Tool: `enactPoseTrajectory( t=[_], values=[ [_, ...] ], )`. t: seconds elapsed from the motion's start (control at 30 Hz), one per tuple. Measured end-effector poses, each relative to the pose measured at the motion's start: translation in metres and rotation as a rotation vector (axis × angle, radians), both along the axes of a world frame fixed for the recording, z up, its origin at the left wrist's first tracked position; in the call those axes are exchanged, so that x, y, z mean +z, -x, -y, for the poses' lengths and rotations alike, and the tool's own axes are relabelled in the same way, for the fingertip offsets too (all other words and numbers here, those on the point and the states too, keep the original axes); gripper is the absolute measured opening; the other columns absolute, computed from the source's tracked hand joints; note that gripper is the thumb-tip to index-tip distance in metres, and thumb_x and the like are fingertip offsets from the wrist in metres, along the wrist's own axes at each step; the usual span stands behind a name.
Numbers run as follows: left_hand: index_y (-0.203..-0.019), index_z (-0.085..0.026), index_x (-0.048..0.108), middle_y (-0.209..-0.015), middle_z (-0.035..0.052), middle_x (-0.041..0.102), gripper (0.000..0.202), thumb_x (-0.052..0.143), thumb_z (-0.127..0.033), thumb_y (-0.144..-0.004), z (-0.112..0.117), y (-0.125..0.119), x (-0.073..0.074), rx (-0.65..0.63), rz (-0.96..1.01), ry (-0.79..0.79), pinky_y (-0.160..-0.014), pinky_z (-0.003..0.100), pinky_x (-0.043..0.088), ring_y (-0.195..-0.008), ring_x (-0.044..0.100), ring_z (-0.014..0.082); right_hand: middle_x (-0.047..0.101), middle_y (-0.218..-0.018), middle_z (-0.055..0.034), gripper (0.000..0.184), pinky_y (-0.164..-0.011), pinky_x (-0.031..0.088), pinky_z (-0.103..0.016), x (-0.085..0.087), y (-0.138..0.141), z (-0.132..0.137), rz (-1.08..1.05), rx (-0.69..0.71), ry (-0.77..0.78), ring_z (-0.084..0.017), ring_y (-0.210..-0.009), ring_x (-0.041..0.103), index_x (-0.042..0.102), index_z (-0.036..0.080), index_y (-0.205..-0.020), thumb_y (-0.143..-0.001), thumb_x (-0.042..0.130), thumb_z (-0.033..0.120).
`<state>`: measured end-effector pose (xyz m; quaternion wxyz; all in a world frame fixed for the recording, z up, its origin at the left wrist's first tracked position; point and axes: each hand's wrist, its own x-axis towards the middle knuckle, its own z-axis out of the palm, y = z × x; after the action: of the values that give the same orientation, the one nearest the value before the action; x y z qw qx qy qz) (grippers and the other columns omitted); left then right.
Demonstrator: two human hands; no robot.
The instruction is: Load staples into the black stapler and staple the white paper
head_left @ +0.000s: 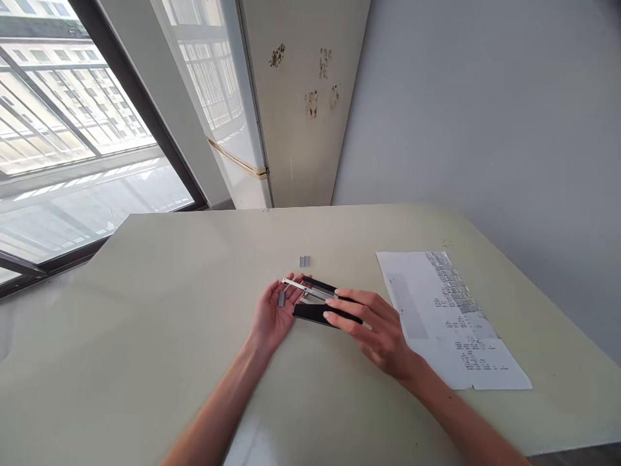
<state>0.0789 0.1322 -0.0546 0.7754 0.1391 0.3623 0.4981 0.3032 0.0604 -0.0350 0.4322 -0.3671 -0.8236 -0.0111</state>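
A black stapler [314,314] is held by my right hand [383,330], its fingers closed around the rear end. The stapler is opened up, with its metal magazine [310,289] swung out between the black top and base. Palm up under the stapler's front end is my left hand [272,317]. A small grey strip of staples [281,298] sits in it, by the thumb and fingers. Whether the left fingertips touch the stapler, I cannot tell. Just beyond the hands, two short strips of staples [305,261] lie side by side on the table.
Printed white paper sheets [417,310] lie on the pale table [145,336] to the right. A fridge-like white cabinet [301,149] stands behind the table's far edge. There is a grey wall [485,129] on the right and a window [63,116] on the left.
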Motion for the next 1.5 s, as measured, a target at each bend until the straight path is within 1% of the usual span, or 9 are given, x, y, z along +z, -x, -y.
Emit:
enactPoseTrajectory(
  t=[0.07,0.17,0.27,0.43,0.67,0.93,1.1,1.27,1.5],
  values=[
    [-0.096,-0.015,0.072,-0.090,0.0071,0.073,0.014,0.063,-0.025,-0.091,0.000,0.000,0.000,0.036,-0.046,-0.037,-0.079,0.028,0.060,-0.085,0.074,0.0169,0.079,-0.128,-0.0002,0.059,-0.098,0.063,-0.047,0.003,-0.005,0.003,-0.084,-0.038,0.025,-0.025,-0.128,0.069,0.064,0.041,-0.142,-0.098,0.061,0.002],
    [-0.107,-0.016,0.073,-0.063,-0.0064,0.046,0.023,0.066,-0.030,-0.091,0.005,-0.001,0.002,0.027,-0.082,-0.098,-0.048,0.020,0.042,-0.048,0.044,0.0066,0.079,-0.123,-0.0017,0.056,-0.090,0.066,-0.050,0.006,-0.011,0.010,-0.234,-0.109,0.099,-0.028,-0.125,0.070,0.068,0.042,-0.137,-0.098,0.059,0.003],
    [-0.128,-0.017,0.070,-0.063,-0.0091,0.028,0.040,0.061,-0.040,-0.097,0.014,-0.004,0.007,-0.032,-0.285,-0.248,-0.044,0.022,0.027,-0.046,0.025,0.0075,0.078,-0.121,-0.0031,0.053,-0.079,0.068,-0.046,0.004,-0.014,0.015,-0.303,-0.148,0.165,-0.029,-0.123,0.070,0.071,0.042,-0.131,-0.098,0.058,0.003],
    [-0.140,-0.017,0.067,-0.069,-0.0062,0.028,0.053,0.050,-0.050,-0.103,0.027,-0.013,0.003,-0.071,-0.590,-0.452,-0.050,0.027,0.025,-0.054,0.026,0.0110,0.077,-0.124,-0.0038,0.051,-0.082,0.067,-0.046,-0.008,-0.014,0.020,-0.341,-0.185,0.184,-0.029,-0.125,0.069,0.071,0.040,-0.131,-0.097,0.060,0.004],
    [-0.140,-0.011,0.067,-0.068,-0.0076,0.025,0.064,0.051,-0.058,-0.098,0.029,-0.024,-0.004,-0.235,-0.243,-0.289,-0.051,0.024,0.019,-0.053,0.019,0.0100,0.076,-0.128,-0.0033,0.044,-0.105,0.060,-0.048,-0.029,-0.001,0.013,-0.367,-0.209,0.216,-0.025,-0.125,0.069,0.069,0.035,-0.133,-0.098,0.063,0.009],
    [-0.113,-0.005,0.071,-0.066,-0.0053,0.039,0.041,0.049,-0.039,-0.104,0.012,-0.008,0.000,0.016,0.156,0.026,-0.042,0.020,0.028,-0.046,0.026,0.0078,0.080,-0.111,-0.0034,0.025,-0.088,0.062,-0.037,-0.021,-0.003,-0.017,-0.494,-0.432,0.444,-0.022,-0.095,0.075,0.076,0.028,-0.116,-0.094,0.074,0.039],
    [-0.108,-0.005,0.070,-0.075,0.0029,0.055,0.036,0.046,-0.031,-0.104,0.008,-0.005,0.000,0.075,0.244,0.078,-0.052,0.023,0.047,-0.055,0.047,0.0108,0.081,-0.109,-0.0078,0.035,-0.089,0.059,-0.042,-0.030,-0.004,-0.061,-0.488,-0.548,0.448,-0.026,-0.092,0.073,0.075,0.023,-0.112,-0.089,0.072,0.049],
    [-0.118,-0.004,0.071,-0.102,0.0173,0.072,0.038,0.048,-0.031,-0.103,0.006,-0.004,0.001,0.107,0.263,0.127,-0.075,0.029,0.060,-0.083,0.071,0.0197,0.081,-0.104,-0.0100,0.038,-0.083,0.058,-0.044,-0.048,0.013,-0.097,-0.478,-0.571,0.472,-0.029,-0.089,0.073,0.072,0.021,-0.111,-0.087,0.071,0.051],
    [-0.127,-0.005,0.070,-0.136,0.0226,0.070,0.043,0.046,-0.034,-0.107,0.005,-0.005,0.002,0.094,0.234,0.132,-0.095,0.033,0.059,-0.123,0.071,0.0287,0.078,-0.114,-0.0113,0.038,-0.092,0.058,-0.046,-0.051,0.035,-0.112,-0.436,-0.444,0.448,-0.029,-0.103,0.073,0.066,0.022,-0.118,-0.091,0.070,0.048]
  ],
)
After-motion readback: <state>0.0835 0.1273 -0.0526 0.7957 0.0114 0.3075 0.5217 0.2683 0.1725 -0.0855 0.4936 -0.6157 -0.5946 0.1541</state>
